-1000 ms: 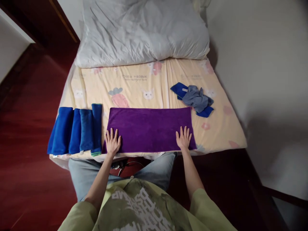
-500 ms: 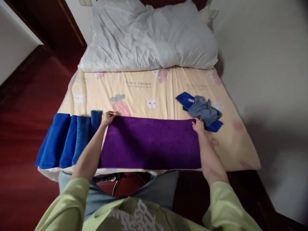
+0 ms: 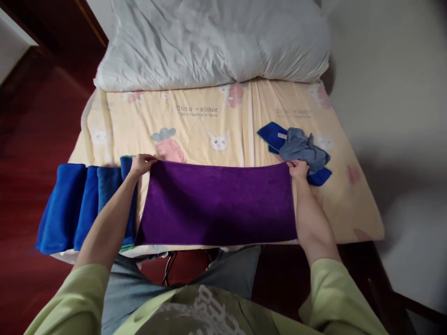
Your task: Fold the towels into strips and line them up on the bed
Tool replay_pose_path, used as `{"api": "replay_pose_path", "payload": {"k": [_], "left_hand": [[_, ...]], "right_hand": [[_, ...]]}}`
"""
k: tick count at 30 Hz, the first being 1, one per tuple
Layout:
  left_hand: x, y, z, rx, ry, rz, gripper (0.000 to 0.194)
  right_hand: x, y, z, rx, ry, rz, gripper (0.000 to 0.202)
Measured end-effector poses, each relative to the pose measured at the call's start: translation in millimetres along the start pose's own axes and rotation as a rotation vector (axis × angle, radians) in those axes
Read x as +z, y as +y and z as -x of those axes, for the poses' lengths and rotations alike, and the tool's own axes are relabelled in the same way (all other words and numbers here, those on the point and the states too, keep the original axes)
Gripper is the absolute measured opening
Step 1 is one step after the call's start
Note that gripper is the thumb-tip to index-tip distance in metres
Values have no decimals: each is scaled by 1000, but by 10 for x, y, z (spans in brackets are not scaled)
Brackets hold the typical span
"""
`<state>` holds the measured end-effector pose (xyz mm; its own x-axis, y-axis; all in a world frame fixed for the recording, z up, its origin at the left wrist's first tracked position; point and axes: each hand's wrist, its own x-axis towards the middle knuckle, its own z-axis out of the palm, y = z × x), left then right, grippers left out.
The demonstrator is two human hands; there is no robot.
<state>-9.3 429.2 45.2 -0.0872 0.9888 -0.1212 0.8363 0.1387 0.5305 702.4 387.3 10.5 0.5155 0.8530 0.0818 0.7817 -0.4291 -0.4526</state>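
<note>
A purple towel point(image 3: 220, 204) lies spread as a wide rectangle along the near edge of the bed, its far edge sagging slightly between my hands. My left hand point(image 3: 142, 164) pinches its far left corner. At the far right corner, my right hand point(image 3: 298, 169) has its fingers closed on the cloth. Several folded blue towels point(image 3: 66, 204) are lined up to the left, partly covered by my left forearm. Just beyond my right hand is a crumpled grey-blue cloth point(image 3: 302, 151), resting on a blue towel point(image 3: 272, 134).
The bed point(image 3: 132, 121) has a yellow sheet with rabbit and carrot prints. A large pale grey pillow or bundled quilt point(image 3: 216, 46) spans its far end. A white wall point(image 3: 394, 116) stands along the right, and dark red floor point(image 3: 31, 130) shows at the left.
Both hands still hold the purple towel's far corners and have drawn slightly apart, with its far edge now pulled wider. The camera view has tipped downward and closer.
</note>
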Motion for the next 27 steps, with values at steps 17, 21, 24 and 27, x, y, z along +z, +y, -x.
{"api": "replay_pose_path", "payload": {"k": [17,21,24,27], "left_hand": [[733,631,756,241,264,-213,60],[929,562,802,176,183,-240,75],[892,479,622,106,186,-228,76],[796,459,553,97,167,-218,73]], "right_hand": [[379,-710,1132,-203,112,211,57],[455,-575,1134,-212,-97,255,65],[423,-463,887,-97,-122,292,67],[373,-437,824,-76,-130,312,68]]}}
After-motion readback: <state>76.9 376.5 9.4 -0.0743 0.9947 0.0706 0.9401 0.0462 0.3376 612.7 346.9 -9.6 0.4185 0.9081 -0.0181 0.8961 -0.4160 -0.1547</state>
